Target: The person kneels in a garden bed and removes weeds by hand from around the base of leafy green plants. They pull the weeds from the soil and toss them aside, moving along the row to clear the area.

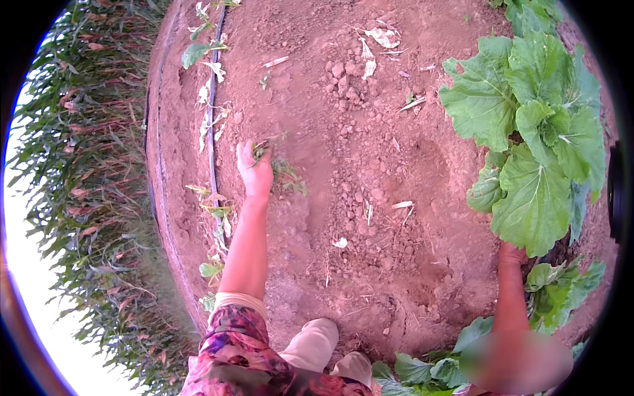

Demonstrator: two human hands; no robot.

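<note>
Green weeds (260, 149) are bunched in my left hand (256, 168), whose fingers are closed round them low over the reddish soil, just right of a thin dark drip line (212, 128). More leafy stems (290, 178) show beside the wrist. At the right, my right hand (513, 253) reaches under the lower leaves of a large broad-leaved green plant (537, 188). Those leaves hide its fingers, so what it touches cannot be told. A blurred patch covers part of the right forearm.
Small and wilted plants (218, 213) stand along the drip line. Clods (346, 81) and dry leaf scraps (384, 37) lie mid-ground. Dense tall crop plants (99, 173) line the left edge. More leafy plants (416, 369) grow at the lower right, near my legs (314, 344).
</note>
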